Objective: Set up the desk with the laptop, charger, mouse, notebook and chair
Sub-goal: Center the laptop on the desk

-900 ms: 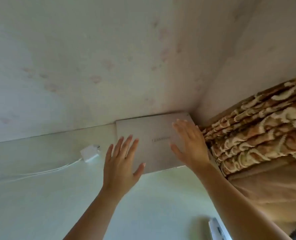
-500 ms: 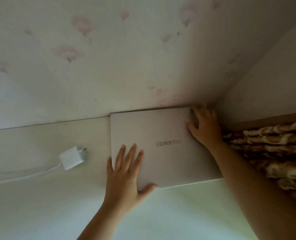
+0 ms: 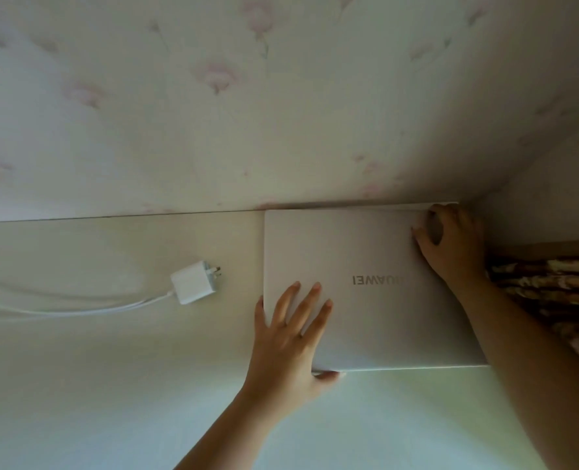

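Right hand (image 3: pixel 451 242) now curled on laptop (image 3: pixel 366 293) far corner, left hand (image 3: pixel 288 337) flat as before.

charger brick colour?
White square plug-in charger brick with white cable, on the desk; head view.

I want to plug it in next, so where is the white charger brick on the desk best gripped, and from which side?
Pinch the white square charger brick across its two flat sides, coming from above. It lies flat on the pale desk, prongs toward the closed silver laptop, cable trailing left, so those ends stay free.

Matt silvery laptop (image 3: pixel 366 259), glossy white plastic charger (image 3: pixel 193 282), smooth pale desk (image 3: pixel 111 385)
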